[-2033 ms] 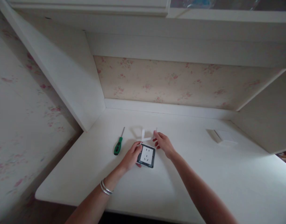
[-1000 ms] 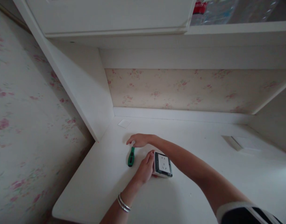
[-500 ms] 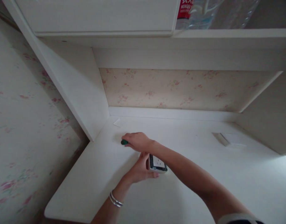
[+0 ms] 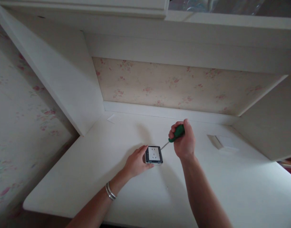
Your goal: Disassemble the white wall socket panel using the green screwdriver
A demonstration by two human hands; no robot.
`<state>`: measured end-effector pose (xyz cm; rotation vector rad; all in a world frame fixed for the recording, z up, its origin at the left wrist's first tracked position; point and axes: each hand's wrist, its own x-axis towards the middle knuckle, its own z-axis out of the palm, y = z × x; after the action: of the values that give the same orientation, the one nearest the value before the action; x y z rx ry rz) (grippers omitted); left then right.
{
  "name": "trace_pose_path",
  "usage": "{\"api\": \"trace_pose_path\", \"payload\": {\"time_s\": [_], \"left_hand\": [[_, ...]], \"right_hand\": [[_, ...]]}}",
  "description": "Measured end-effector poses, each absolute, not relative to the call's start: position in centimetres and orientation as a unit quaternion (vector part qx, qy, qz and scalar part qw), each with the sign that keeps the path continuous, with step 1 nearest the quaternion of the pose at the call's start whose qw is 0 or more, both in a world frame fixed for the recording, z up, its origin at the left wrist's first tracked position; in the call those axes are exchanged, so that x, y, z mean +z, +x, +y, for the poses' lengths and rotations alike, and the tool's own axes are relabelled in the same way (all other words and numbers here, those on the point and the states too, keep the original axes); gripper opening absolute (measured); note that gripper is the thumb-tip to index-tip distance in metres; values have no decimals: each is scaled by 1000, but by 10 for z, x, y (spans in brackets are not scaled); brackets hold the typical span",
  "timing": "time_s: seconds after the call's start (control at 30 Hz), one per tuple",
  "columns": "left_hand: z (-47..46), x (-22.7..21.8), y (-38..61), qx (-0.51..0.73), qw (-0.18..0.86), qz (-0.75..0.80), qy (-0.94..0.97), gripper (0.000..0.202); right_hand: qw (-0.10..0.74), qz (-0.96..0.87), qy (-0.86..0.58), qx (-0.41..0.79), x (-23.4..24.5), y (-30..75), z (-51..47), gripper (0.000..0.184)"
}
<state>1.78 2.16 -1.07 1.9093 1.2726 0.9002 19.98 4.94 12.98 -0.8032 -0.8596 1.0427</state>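
Left hand clasps the socket box; right hand wraps tightly round a green screwdriver

Pink-flowered wallpaper backs the white desk, below a shelf bearing clear plastic containers.

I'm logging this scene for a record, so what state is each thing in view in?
Left hand: gripping the socket's left side.
Right hand: closed around the screwdriver handle.
Screwdriver: slanted down toward the socket's upper right; tip contact unclear.
Socket: held, white face turned up, dark border exposed.
Thin white piece: lying near the back left corner.
White block: resting on the right.
Bracelets: worn on the left wrist.
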Motion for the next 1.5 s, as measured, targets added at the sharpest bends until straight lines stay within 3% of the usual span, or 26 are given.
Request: {"api": "trace_pose_path", "payload": {"time_s": [0.23,0.47,1.2,1.33,1.5], "left_hand": [[33,-20,35,264,247,530,767,86],[34,-25,33,262,210,521,784,83],[35,-20,35,254,225,521,783,82],[34,-21,34,260,230,518,781,82],[35,-22,34,252,220,524,783,81]], "right_hand": [[693,-401,-356,482,128,213,54,33],[683,-402,-359,494,116,212,61,32],[655,-448,-381,475,111,209,61,31],[629,-509,-437,393,114,211,59,31],[516,-660,-539,83,127,211,50,21]]}}
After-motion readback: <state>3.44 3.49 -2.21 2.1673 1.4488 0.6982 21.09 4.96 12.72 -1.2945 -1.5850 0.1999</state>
